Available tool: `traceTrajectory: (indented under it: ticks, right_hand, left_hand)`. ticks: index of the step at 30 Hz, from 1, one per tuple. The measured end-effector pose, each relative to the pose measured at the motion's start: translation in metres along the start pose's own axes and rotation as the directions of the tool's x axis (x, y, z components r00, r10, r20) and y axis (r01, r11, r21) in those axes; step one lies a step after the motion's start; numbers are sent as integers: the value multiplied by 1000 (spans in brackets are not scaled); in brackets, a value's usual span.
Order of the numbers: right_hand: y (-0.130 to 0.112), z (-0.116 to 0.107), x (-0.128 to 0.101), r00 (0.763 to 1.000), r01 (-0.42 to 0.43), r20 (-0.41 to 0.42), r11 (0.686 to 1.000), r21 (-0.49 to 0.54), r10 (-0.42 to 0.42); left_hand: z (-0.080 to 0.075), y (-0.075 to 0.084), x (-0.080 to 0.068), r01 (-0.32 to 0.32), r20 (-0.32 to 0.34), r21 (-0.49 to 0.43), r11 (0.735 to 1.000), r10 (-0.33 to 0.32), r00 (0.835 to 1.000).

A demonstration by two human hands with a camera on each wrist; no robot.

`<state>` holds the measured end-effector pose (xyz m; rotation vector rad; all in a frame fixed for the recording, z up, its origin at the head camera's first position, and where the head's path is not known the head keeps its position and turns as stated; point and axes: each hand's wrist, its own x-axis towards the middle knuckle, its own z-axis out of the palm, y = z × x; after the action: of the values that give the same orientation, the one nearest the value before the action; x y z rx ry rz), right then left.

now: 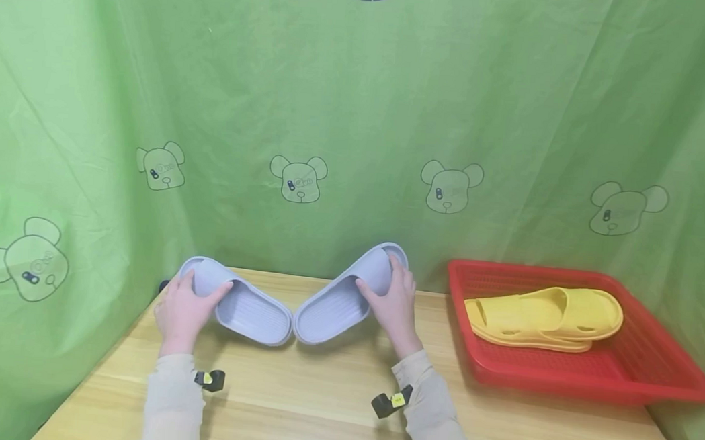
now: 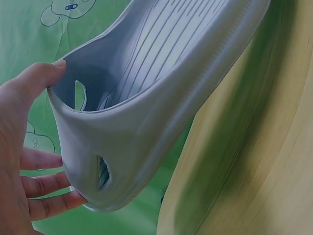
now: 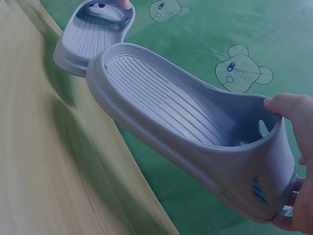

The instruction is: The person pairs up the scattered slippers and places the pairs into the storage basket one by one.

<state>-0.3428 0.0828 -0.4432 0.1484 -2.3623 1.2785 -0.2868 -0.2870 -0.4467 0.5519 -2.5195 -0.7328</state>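
Two grey-blue slippers are held up over the wooden table, toes angled outward and heels meeting in the middle. My left hand (image 1: 186,307) grips the left slipper (image 1: 256,313) by its strap, thumb at the strap's opening edge and fingers along the outer side. With the same kind of hold, my right hand (image 1: 394,303) grips the right slipper (image 1: 331,311), its toe higher than the left one's. In the right wrist view the heel of the right slipper (image 3: 161,93) overlaps that of the left slipper (image 3: 90,36). Shadows fall on the table below both.
On the right of the wooden table (image 1: 293,405) stands a red basket (image 1: 561,381) with a pair of yellow slippers (image 1: 522,314) in it, one lying over the other. A green curtain (image 1: 372,100) with printed bear heads hangs behind and at both sides.
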Motion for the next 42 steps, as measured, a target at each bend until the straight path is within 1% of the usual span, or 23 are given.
traceTrajectory:
  ticks: [10,19,24,28,32,38,42]
  right_hand:
    - [-1,-2,0,1000,-28,-4,999,16,28]
    - [-2,-4,0,997,-73,-12,997,39,74]
    - [-3,-4,-1,996,-83,-5,996,35,84]
    - [-3,-3,-1,997,-78,-12,996,30,78]
    - [-2,-2,-1,998,-67,-19,997,25,68]
    - [-2,0,-3,998,-61,-17,998,8,61]
    - [-4,1,-4,998,-60,-15,998,6,60]
  left_hand:
    - [4,2,0,13,8,-9,1000,-13,1000]
    - [7,5,-4,28,-20,-21,999,-29,999]
    - [8,8,-5,42,-34,-38,998,-43,998]
    - [10,11,-6,43,-59,-56,997,-47,997]
    - [12,14,-8,41,-101,-80,996,-49,994]
    - [13,17,-9,33,-178,-125,992,-55,983]
    - [15,17,-9,14,-214,-141,990,-45,976]
